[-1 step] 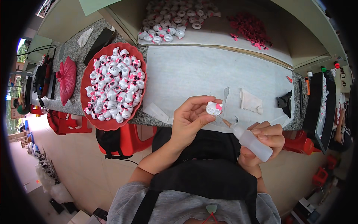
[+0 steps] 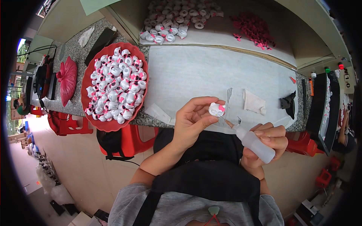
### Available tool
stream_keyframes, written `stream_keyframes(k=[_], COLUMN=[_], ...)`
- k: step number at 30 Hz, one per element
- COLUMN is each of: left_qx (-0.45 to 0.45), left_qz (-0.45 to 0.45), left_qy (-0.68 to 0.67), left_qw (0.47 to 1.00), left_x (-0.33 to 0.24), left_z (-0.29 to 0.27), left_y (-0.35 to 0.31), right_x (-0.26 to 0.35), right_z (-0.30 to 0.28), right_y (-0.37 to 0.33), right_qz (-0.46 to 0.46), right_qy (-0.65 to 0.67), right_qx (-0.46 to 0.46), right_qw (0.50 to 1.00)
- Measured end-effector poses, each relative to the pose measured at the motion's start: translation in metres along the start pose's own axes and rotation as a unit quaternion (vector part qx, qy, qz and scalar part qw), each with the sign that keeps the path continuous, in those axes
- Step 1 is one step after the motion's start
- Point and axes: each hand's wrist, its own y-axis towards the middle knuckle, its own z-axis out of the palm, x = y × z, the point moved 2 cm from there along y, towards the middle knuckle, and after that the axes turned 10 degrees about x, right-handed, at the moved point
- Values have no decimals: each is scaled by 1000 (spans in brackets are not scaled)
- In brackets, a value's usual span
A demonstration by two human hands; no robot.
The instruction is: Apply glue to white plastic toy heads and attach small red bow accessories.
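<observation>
Between the thumb and fingers of my left hand (image 2: 193, 117) is a small white cat-head figure with a pink bow (image 2: 216, 110). My right hand (image 2: 274, 140) is wrapped round a translucent white squeeze bottle (image 2: 257, 145). The bottle tilts up to the left, its thin nozzle near the figure; whether the fine tip touches it I cannot tell. On the left, a scalloped red bowl (image 2: 106, 127) is heaped with similar white and pink figures (image 2: 120, 83). Under and beyond my hands lies a white paper sheet (image 2: 188, 71) on the worktop.
On the back shelf lie more white figures (image 2: 169, 28) and a pile of dark pink bows (image 2: 252, 32). A folded cloth (image 2: 254, 102) and a black scrap (image 2: 288, 103) are at the right. A pink plastic bag (image 2: 68, 81) lies left of the bowl. Red stools (image 2: 130, 141) stand below.
</observation>
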Motion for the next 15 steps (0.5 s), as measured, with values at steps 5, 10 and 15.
stream_keyframes(k=[5, 10, 15], left_qx=[7, 7, 11], left_qz=[-6, -11, -4], left_qy=[-4, 1, -10], left_qw=[1000, 1000, 1000], left_x=[1, 3, 3], left_z=[-1, -1, 0], left_y=[0, -1, -1], right_x=[-1, -1, 2], right_z=[5, 4, 3], right_y=[0, -1, -1], right_qz=[9, 1, -17], right_qy=[-25, -20, -6], right_qx=[-38, -27, -29], right_qw=[999, 999, 999])
